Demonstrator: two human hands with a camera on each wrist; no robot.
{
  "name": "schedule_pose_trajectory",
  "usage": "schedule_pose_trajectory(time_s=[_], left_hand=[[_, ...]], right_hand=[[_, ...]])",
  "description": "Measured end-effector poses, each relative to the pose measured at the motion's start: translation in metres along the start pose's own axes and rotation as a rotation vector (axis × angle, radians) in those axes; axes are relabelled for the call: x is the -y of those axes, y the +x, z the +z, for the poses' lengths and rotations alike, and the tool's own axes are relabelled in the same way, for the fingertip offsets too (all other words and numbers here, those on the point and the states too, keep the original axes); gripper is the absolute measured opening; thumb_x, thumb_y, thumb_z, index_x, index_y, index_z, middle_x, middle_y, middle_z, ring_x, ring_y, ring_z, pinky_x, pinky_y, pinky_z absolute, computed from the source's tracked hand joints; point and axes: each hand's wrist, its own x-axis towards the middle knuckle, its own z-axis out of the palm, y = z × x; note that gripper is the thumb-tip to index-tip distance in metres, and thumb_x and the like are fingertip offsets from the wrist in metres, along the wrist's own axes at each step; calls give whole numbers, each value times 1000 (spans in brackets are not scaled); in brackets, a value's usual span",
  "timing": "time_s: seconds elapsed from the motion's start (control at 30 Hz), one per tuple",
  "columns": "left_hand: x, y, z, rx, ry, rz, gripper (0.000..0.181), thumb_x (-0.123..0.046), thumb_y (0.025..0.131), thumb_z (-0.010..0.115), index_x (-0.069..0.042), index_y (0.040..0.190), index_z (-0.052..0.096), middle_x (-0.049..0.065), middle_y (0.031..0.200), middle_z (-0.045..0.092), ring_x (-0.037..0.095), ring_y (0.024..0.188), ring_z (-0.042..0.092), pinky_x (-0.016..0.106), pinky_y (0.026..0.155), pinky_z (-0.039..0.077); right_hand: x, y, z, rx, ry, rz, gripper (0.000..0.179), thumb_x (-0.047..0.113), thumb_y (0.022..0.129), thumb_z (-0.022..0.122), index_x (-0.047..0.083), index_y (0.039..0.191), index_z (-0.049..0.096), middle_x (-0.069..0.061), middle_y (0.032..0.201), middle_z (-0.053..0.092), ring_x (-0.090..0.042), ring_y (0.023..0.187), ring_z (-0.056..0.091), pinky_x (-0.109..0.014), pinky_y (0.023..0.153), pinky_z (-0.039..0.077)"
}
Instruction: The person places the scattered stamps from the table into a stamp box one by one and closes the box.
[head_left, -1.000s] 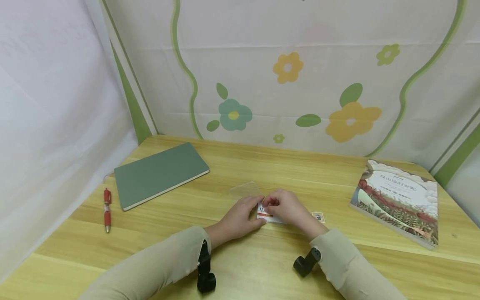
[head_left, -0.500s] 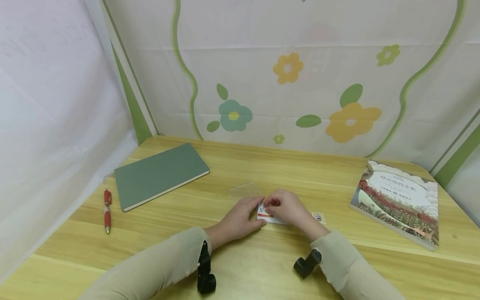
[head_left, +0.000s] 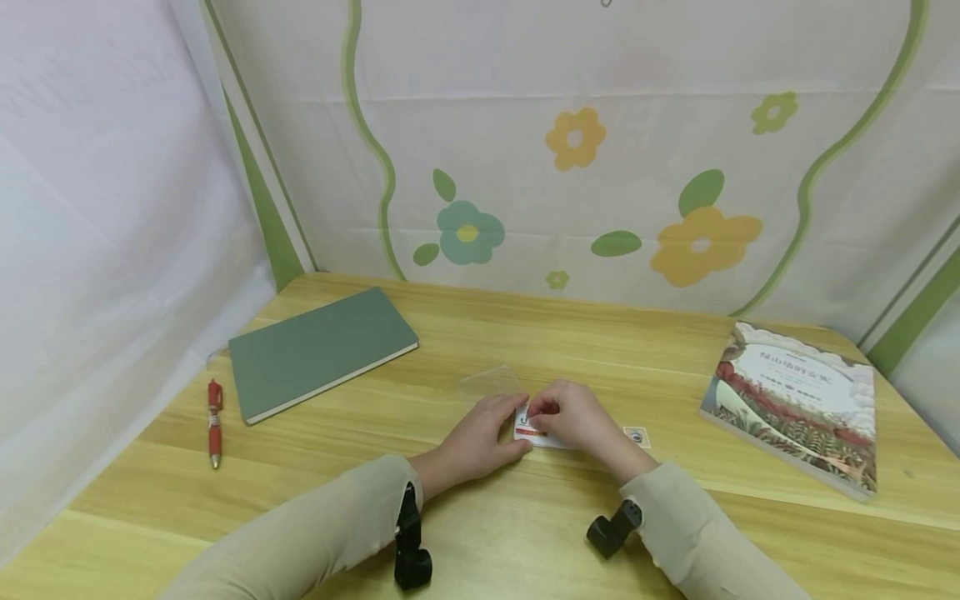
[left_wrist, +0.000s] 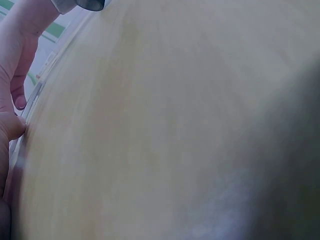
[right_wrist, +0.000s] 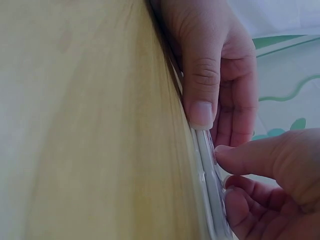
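A flat white case (head_left: 529, 432) with a red stripe and dark lettering lies on the table between both hands. Clear plastic shows along its pale, layered edge (right_wrist: 215, 200) in the right wrist view. My left hand (head_left: 474, 438) grips its left end, thumb at the near side and fingers at the far side. Over the top of it, my right hand (head_left: 572, 417) has thumb and forefinger curled close together, tips right at the printed face. I cannot tell what small part they pinch. The case's right part is hidden under the right hand.
A thin transparent plastic piece (head_left: 491, 380) lies just behind the left hand. Right of the right hand is a small square picture sticker (head_left: 637, 436). A green notebook (head_left: 322, 352) and a red pen (head_left: 215, 422) are at left, an illustrated book (head_left: 798, 404) at right.
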Motion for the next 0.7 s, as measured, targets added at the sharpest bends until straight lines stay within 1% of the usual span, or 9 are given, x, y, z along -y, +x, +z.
schedule_pose_trajectory(time_s=[0.13, 0.23, 0.4, 0.53, 0.7], left_hand=[[-1, 0, -1, 7, -14, -8, 62, -28, 87, 65, -3, 138, 41, 11, 138, 46, 25, 128, 41, 40, 106, 34], [-1, 0, -1, 12, -17, -15, 61, -28, 87, 65, -4, 138, 41, 11, 138, 46, 25, 129, 40, 40, 106, 34], [-2, -1, -1, 11, -13, -15, 61, -27, 86, 65, -4, 138, 41, 9, 138, 47, 24, 128, 41, 40, 106, 34], [-2, -1, -1, 9, -16, -10, 61, -27, 86, 66, -4, 138, 42, 9, 138, 47, 24, 128, 41, 40, 106, 34], [-1, -1, 0, 6, -3, -8, 61, -27, 86, 66, -4, 137, 42, 9, 137, 47, 24, 128, 42, 40, 106, 34]], right_hand=[[0, -3, -5, -9, 31, 36, 4, 9, 82, 67, 11, 83, 71, 0, 87, 64, -14, 81, 55, -32, 74, 48], [-1, -6, -12, -18, 63, 62, 6, 10, 83, 66, 11, 87, 71, 0, 88, 65, -14, 81, 55, -32, 73, 48], [-7, -13, -27, -14, 104, 65, 11, 15, 85, 65, 9, 93, 70, -1, 89, 65, -15, 81, 55, -29, 71, 48], [-14, -20, -38, -18, 96, 54, 19, 20, 86, 65, 7, 99, 69, -2, 92, 65, -15, 84, 56, -29, 71, 48], [-23, -30, -50, -31, 95, 56, 24, 24, 88, 64, 5, 103, 68, -2, 92, 65, -15, 83, 55, -29, 69, 47]])
